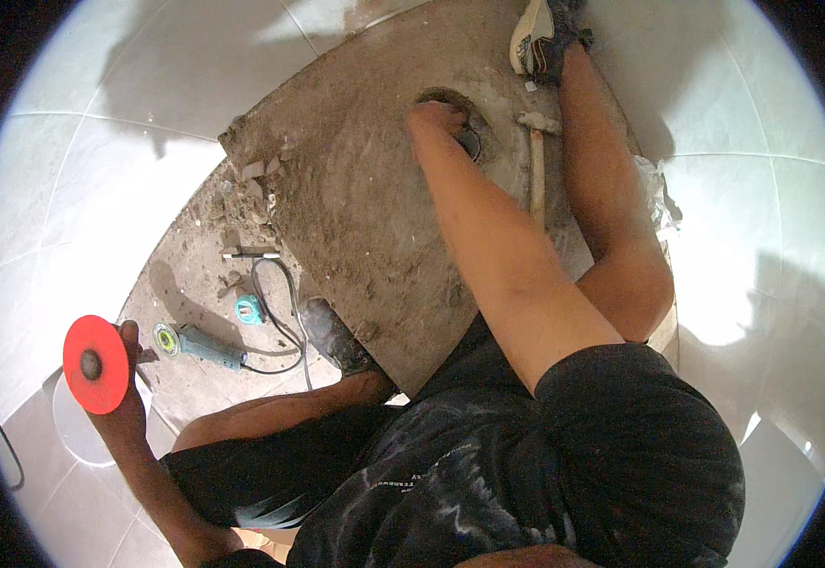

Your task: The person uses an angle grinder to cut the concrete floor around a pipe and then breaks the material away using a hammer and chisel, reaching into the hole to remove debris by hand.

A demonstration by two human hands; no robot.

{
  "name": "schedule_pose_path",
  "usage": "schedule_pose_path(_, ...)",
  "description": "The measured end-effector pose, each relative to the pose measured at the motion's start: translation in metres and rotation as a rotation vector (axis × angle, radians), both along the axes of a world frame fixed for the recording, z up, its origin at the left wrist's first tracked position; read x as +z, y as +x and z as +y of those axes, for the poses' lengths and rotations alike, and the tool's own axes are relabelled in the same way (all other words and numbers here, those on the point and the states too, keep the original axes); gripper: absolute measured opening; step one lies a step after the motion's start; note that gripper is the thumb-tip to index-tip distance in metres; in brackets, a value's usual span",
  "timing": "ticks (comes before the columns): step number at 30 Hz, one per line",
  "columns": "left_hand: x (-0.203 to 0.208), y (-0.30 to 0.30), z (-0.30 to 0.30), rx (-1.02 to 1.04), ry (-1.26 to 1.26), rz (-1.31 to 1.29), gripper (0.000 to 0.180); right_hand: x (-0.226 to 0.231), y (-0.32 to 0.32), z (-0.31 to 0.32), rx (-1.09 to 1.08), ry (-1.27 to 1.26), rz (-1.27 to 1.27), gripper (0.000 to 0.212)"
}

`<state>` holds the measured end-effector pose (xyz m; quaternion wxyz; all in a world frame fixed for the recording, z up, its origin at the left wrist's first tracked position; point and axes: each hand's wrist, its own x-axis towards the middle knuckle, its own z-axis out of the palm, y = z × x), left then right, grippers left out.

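Note:
At the left, my left hand [132, 390] holds up a flat red disc [109, 367] with a round dark knob at its centre. The disc covers most of that hand; a fingertip shows at its upper right edge. My right arm stretches far forward, and my right hand [437, 117] reaches down into a round hole [446, 96] in the rough concrete floor. A dark, curved pipe rim [470, 144] shows inside the hole, beside the hand. My right fingers are mostly hidden there, so their grip is unclear.
A hammer [537, 166] lies right of the hole, beside my right leg. To the left are a corded angle grinder [206, 346], a teal tape measure [249, 310], a dark marker-like stick [253, 255] and broken rubble [259, 170]. Pale tiled walls [176, 76] surround the floor.

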<state>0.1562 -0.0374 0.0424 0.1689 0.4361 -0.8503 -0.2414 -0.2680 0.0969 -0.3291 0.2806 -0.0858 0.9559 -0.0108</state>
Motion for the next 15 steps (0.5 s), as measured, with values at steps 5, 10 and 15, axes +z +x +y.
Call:
schedule_pose_path(5, 0.002, 0.002, 0.0, -0.031, 0.055, 0.051, 0.02, 0.011, 0.001, 0.0, -0.099, -0.129, -0.044, 0.046)
schedule_pose_path(10, 0.002, 0.015, -0.001, -0.039, -0.011, -0.045, 0.019, 0.035, 0.01, 0.009, 0.048, -0.175, -0.093, 0.045)
schedule_pose_path(15, -0.004, 0.009, -0.002, 0.002, 0.085, 0.034, 0.02, 0.021, 0.004, 0.017, 0.263, -0.059, -0.143, 0.043)
